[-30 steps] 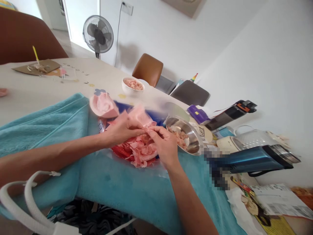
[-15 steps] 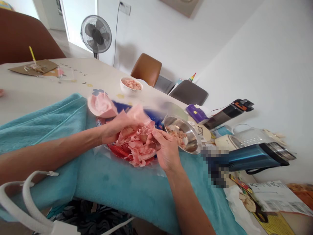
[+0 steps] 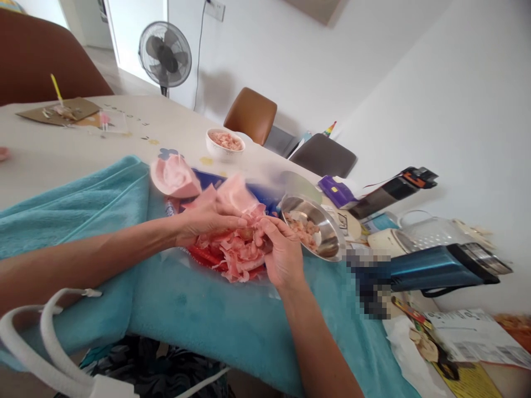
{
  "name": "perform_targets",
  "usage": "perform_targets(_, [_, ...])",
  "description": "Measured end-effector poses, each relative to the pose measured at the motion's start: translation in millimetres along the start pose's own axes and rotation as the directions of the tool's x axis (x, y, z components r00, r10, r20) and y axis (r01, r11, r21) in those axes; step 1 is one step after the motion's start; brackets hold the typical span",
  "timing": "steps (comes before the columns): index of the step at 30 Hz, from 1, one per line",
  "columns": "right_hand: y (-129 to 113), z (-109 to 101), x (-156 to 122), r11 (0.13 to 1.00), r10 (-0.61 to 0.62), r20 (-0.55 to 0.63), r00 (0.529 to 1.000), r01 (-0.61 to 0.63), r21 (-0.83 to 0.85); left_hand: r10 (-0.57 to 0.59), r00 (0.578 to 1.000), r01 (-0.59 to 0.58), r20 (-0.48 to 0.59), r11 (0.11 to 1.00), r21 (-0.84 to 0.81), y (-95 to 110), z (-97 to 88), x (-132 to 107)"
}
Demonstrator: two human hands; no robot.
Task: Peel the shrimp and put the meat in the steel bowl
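Pink pomelo scraps [image 3: 240, 258] heap under left hand [image 3: 207, 222] and right hand [image 3: 284, 251], both pinching a piece [image 3: 254, 219], guess that catches droppings.

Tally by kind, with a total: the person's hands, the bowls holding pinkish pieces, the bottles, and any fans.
Hands (left hand, right hand): 2
Bowls (white bowl, metal bowl): 2
Bottles (blue bottle, dark bottle): 2
Fan: 1
Total: 7
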State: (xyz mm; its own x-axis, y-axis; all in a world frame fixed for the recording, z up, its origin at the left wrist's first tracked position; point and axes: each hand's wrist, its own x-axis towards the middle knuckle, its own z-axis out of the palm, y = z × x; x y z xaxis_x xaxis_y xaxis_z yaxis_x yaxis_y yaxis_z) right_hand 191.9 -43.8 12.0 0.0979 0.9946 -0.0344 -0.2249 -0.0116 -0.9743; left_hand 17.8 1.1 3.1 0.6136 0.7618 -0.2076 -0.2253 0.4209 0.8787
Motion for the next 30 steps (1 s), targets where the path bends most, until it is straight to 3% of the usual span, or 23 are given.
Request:
perform_targets(6, [12.6,2.7,2.3,0.953,-0.176,-0.034,0.984,0.162,-0.256,0.054,0.997,-0.051,-0.063,0.997,0.052,-2.1,1.1,2.1])
perform_targets(12, [18.3,0.2,2.5,0.888,-0.278,-0.012,0.96,0.253,-0.385,0.046,0.996,-0.038,-0.077,0.994,0.102,-1.1,2.7,1.1])
perform_targets(20, [12.5,2.9,-1.7,0.857,-0.261,0.02,0.965,0.242,-0.455,0.089,0.989,-0.061,-0.121,0.973,0.222,-6.9,-0.3,3.6])
perform_targets(27, [7.8,3.2,-6.8,0.724,-0.343,0.174,0.923,0.378,-0.578,0.102,0.989,-0.074,-0.105,0.967,0.242,-9.3,-3.6,4.7])
perform_targets(30, [12.6,3.8,-6.7,0.628,-0.37,0.209,0.905,0.41,-0.661,0.092,0.993,-0.068,-0.08,0.961,0.267,-7.9,-2.3,3.0])
